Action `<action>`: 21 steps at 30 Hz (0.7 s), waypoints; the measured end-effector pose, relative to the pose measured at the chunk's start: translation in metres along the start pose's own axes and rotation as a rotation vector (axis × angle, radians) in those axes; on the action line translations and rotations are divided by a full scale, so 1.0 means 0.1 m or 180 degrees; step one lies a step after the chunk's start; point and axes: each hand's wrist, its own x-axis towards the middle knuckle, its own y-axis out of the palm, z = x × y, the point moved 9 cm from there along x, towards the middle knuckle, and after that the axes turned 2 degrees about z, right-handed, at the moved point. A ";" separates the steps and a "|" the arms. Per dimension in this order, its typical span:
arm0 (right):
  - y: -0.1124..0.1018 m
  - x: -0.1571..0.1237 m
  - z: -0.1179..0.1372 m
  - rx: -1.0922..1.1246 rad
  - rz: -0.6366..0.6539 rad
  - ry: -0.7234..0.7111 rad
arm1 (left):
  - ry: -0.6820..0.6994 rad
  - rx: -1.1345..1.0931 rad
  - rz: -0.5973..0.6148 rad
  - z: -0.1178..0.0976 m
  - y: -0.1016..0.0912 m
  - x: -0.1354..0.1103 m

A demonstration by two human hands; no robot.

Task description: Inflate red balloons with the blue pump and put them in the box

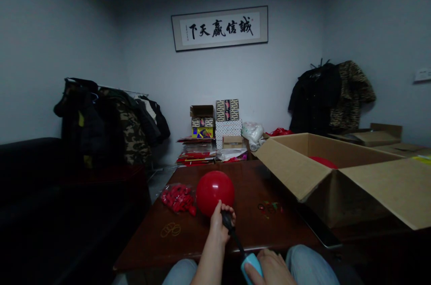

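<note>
My left hand (220, 222) is closed round the neck of a red balloon (214, 191) and the black nozzle of a hand pump (235, 235). The balloon is partly inflated and sits above the dark wooden table (202, 240). My right hand (272, 267) rests closed on the pump's light blue handle (251, 267) near my lap. A clear bag of uninflated red balloons (178, 197) lies on the table just left of the balloon.
A large open cardboard box (336, 177) stands at the right with a red balloon (323, 161) inside. Rubber bands (171, 230) and small coloured bits (269, 207) lie on the table. Stacked boxes (215, 125) stand against the far wall, coats hang left and right.
</note>
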 end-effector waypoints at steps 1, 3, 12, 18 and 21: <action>-0.05 0.03 0.04 -0.0009 0.0001 0.0005 | -0.0045 -0.0009 0.0026 0.05 -0.01 0.01; -0.14 0.10 0.11 -0.0075 -0.0029 0.0110 | -0.0200 -0.0039 0.0092 0.16 -0.03 0.03; -0.05 0.32 0.22 -0.0243 -0.0152 0.0381 | -0.0135 0.0282 -0.0125 0.31 -0.33 0.13; 0.15 0.25 0.12 -0.0301 -0.0107 0.0335 | -0.0132 0.0368 -0.0111 0.30 -0.34 0.13; 0.19 0.14 0.02 -0.0461 -0.0080 0.0370 | -0.0148 0.0302 -0.0131 0.26 -0.30 0.15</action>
